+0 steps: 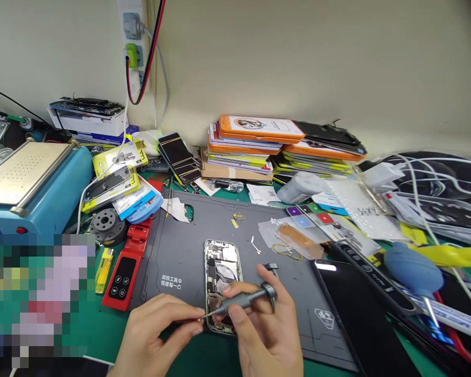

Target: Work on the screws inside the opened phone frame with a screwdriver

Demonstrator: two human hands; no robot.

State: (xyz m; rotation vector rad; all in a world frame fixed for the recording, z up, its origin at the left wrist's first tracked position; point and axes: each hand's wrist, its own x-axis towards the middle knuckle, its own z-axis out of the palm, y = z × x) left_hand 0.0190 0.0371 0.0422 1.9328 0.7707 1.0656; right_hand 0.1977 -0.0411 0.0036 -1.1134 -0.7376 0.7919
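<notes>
An opened phone (223,267) with its inner parts showing lies on the dark grey mat (180,235). Over its lower part, my right hand (265,319) holds a grey screwdriver (241,301) between thumb and fingers, its tip pointing left. My left hand (160,330) is just left of the phone's lower end, with thumb and index finger pinched at the screwdriver's tip. Whatever sits between those fingertips is too small to name. The phone's bottom edge is partly covered by my right hand.
A red device (121,280) and a yellow lighter (104,270) lie left of the mat. To the right are a black screen (361,314), a long black tool (372,275) and a blue air blower (413,269). Stacked boxes (255,128) stand behind.
</notes>
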